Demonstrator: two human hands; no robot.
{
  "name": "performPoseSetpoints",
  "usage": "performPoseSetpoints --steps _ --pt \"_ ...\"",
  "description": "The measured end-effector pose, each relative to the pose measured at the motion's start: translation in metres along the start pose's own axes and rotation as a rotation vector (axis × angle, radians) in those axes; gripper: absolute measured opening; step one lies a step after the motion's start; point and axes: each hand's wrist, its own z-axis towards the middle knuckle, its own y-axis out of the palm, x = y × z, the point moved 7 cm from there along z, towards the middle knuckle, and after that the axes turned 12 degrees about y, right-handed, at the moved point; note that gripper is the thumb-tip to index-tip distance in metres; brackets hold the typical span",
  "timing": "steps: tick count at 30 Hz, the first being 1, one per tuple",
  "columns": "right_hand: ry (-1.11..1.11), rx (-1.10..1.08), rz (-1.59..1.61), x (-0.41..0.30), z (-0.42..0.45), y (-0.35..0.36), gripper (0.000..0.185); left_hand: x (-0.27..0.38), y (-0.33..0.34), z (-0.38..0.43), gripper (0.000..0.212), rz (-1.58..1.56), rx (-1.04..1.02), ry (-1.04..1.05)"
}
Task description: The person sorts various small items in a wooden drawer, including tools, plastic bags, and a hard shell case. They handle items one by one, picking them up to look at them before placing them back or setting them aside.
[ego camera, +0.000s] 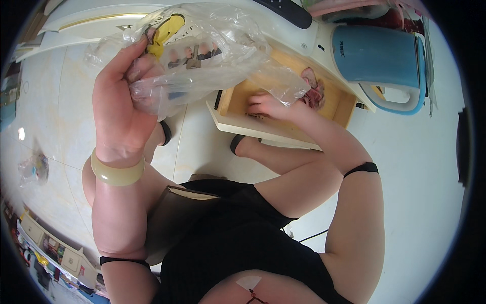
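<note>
My left hand [129, 95], with a pale bangle on its wrist, is closed on the gathered side of a clear plastic bag [235, 64], raised above the floor. Through the film show a yellow item [167, 32], a metal key [194, 62] and small portrait photos [205, 51]. My right hand [269, 106] reaches down into an open wooden drawer [330, 108], fingertips close to small dark bits [255, 116] on its bottom. Whether those fingers pinch anything I cannot tell. A pinkish-red fabric bunch [315, 93] lies in the drawer behind my right wrist, partly behind the bag's hanging corner.
A blue electric kettle [376, 55] stands on the white cabinet top, with a black remote control [284, 11] farther left. The drawer's white front [262, 131] juts out above my legs. A small plastic bag [34, 169] lies on the tiled floor, left.
</note>
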Motion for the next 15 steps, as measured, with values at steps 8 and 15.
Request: performPoseSetpoints --steps 8,15 --pt "-0.010 0.037 0.061 0.017 -0.006 0.021 0.018 -0.003 0.003 0.003 0.013 -0.042 -0.082 -0.022" --pt "-0.019 0.080 0.062 0.015 -0.004 0.024 0.021 -0.004 0.005 0.003 0.013 -0.006 -0.057 0.016"
